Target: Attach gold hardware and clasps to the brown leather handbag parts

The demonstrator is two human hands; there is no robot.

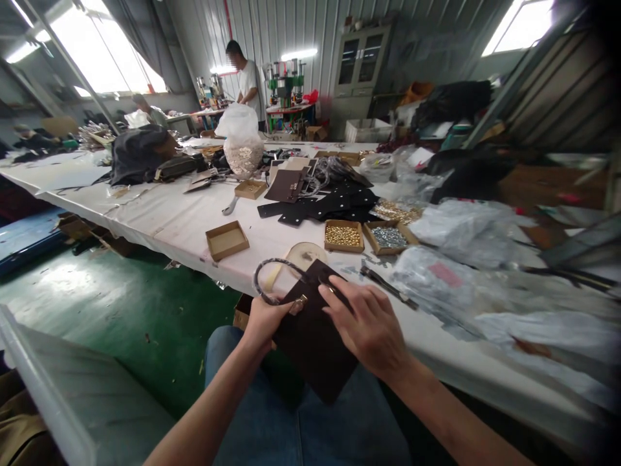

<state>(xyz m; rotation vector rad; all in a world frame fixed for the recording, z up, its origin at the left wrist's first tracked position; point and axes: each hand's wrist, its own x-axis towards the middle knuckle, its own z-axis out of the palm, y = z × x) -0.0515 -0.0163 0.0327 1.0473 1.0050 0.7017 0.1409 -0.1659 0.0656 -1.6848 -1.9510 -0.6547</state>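
Observation:
A dark brown leather panel (315,343) rests over my lap at the near edge of the white table (169,220). My left hand (262,320) grips its left edge beside a gold metal fitting (299,301), fingers closed. A wrapped round handle (272,272) loops up from that fitting. My right hand (371,327) lies on top of the panel, its fingers pinched at the panel's upper edge; what they pinch is too small to name.
Small cardboard boxes hold gold studs (343,235) and silver washers (389,237); an empty box (226,239) sits to the left. Black leather pieces (330,204), plastic bags (466,226) and a filled sack (242,152) crowd the table. A person (247,77) works at machines far behind.

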